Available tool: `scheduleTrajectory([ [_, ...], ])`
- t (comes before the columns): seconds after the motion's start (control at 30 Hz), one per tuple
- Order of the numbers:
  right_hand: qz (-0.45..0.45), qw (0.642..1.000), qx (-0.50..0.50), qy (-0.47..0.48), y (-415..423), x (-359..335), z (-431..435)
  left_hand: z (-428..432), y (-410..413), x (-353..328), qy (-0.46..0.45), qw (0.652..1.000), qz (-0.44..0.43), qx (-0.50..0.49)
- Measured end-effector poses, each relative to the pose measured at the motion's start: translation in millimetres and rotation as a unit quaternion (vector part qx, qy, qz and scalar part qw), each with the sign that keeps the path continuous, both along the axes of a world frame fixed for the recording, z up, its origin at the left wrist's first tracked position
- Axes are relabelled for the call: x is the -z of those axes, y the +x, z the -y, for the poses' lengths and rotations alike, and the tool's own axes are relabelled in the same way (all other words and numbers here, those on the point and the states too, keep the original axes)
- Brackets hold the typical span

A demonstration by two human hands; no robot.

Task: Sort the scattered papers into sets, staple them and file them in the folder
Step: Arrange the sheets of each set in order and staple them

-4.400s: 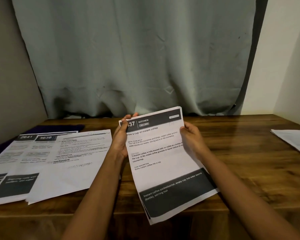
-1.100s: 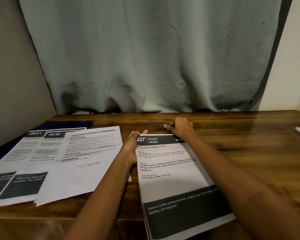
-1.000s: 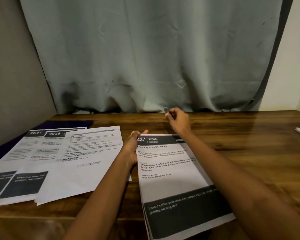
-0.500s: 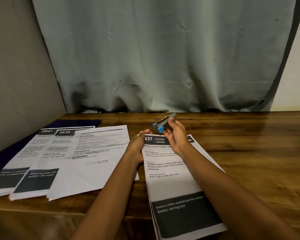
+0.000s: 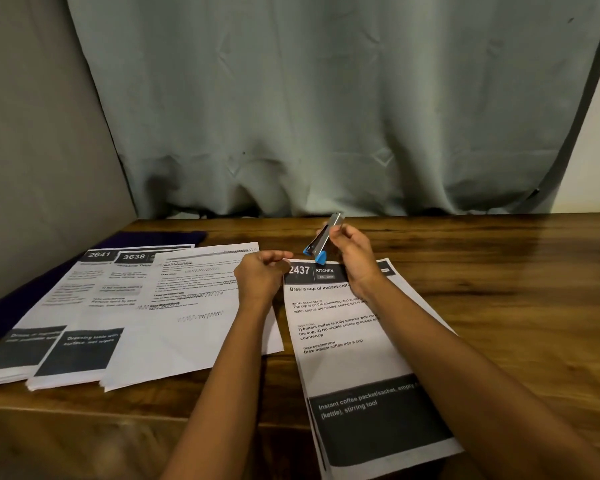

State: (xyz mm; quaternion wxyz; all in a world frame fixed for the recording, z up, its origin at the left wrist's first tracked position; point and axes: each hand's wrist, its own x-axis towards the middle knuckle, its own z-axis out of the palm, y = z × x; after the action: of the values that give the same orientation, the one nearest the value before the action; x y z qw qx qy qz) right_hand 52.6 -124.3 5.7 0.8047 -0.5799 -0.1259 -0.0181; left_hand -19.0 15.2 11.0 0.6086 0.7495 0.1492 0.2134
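Stapler (image 5: pixel 321 242) held over the 2437 paper set (image 5: pixel 343 362)

We see the right hand (image 5: pixel 352 254) raised just above the far end of the 2437 paper set, its fingers and thumb curled round a small stapler. The stapler is silver with blue ends and tilted, blue end down towards the top edge of the set's dark header, silver end up towards the curtain (image 5: pixel 326 116); whether the blue tip touches the paper we cannot tell.

The left hand (image 5: pixel 262 275) sits at the top-left corner of the same set, fingers loosely curled with the fingertips over that corner; we cannot tell whether it pinches the sheet or only rests there.

The set lies flat on the wooden worktop (image 5: pixel 499 289), headed "KITCHEN" and "Brew a cup of instant coffee"; its near end runs over the worktop's front edge, and the right forearm crosses its right side.

To the left lie three more stacks, overlapping like tiles: the 2641 stack (image 5: pixel 49 306) farthest left; the 3638 stack (image 5: pixel 94 306) partly over it; the plain text stack (image 5: pixel 187 327) partly over that, its right edge passing under the left forearm. A dark purple folder (image 5: pixel 0 306) lies under these stacks, showing at their far and left sides beside the grey wall (image 5: pixel 32 168).
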Motion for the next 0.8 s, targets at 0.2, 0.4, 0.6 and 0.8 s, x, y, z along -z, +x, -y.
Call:
scheduleTrajectory([
  [0.2, 0.049, 0.996, -0.028, -0.073, -7, -3, -6, 0, -5, -3, 0.054, 0.999, 0.007, 0.0],
  [0.4, 0.066, 0.991, -0.043, -0.106, -13, -6, -12, 0, -8, -7, 0.067, 0.998, 0.015, 0.004],
  [0.6, 0.043, 0.992, -0.056, -0.105, -18, -10, -13, -1, -12, -10, 0.065, 0.997, 0.034, 0.016],
  [0.8, 0.023, 0.995, -0.053, -0.085, -19, -11, -11, -3, -13, -13, 0.073, 0.997, 0.025, 0.032],
])
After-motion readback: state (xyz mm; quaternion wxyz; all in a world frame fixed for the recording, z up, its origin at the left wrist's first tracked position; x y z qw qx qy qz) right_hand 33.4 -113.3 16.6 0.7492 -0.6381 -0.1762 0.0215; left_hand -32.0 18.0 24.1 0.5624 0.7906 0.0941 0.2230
